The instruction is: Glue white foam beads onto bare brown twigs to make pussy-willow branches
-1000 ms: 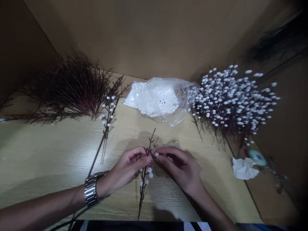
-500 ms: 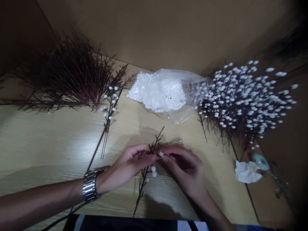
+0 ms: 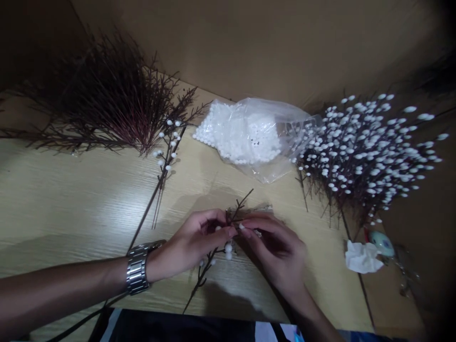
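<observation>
A dark artificial twig (image 3: pixel 201 277) slants across the middle of the table, bearing several white berries (image 3: pixel 228 249). My left hand (image 3: pixel 204 235) is closed around its middle part, thumb and fingers pinching the stem. Opposite, my right hand (image 3: pixel 274 244) pinches a small white bead (image 3: pixel 242 226) between thumb and index finger, right beside a side shoot of the twig. Whether the bead touches the shoot tip cannot be made out. Part of the twig is hidden behind my left fingers.
Behind lies a clear plastic bag (image 3: pixel 249 135) of white beads. Bare dark twigs (image 3: pixel 117 104) are heaped at the left, with a few berried twigs (image 3: pixel 166 156) beside them. Berried twigs (image 3: pixel 366 147) pile up at the right, near a crumpled tissue (image 3: pixel 362 257) and a pale rounded object (image 3: pixel 382 243).
The twig has tilted, its lower end swinging left and its top right. Both hands stay close together, the right still pinching the bead. The whole view has shifted slightly.
</observation>
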### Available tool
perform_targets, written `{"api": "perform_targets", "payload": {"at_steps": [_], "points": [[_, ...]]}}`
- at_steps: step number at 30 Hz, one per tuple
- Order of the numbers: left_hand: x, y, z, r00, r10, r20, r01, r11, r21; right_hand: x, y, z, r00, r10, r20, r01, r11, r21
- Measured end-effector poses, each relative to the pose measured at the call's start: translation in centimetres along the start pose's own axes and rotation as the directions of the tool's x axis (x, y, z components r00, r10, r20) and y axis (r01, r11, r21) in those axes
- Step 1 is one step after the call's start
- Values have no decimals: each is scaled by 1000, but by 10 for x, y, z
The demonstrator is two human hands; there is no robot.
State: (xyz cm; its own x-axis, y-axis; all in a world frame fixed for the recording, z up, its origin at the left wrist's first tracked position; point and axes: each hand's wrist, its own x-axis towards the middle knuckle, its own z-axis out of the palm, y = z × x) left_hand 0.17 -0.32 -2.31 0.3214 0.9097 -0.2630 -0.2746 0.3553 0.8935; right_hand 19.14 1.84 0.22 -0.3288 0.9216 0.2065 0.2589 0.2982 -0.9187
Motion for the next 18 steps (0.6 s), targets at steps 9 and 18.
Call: {"api": "perform_targets", "payload": {"at_steps": [9, 18], "points": [[-1, 1, 0, 1000, 18, -4, -18, 1000, 1, -4, -1, 3, 998, 36, -44, -36, 999, -11], [0, 0, -2, 1000, -17, 18, 16, 998, 53, -7, 3, 6, 996, 62, -58, -61, 998, 13]]}}
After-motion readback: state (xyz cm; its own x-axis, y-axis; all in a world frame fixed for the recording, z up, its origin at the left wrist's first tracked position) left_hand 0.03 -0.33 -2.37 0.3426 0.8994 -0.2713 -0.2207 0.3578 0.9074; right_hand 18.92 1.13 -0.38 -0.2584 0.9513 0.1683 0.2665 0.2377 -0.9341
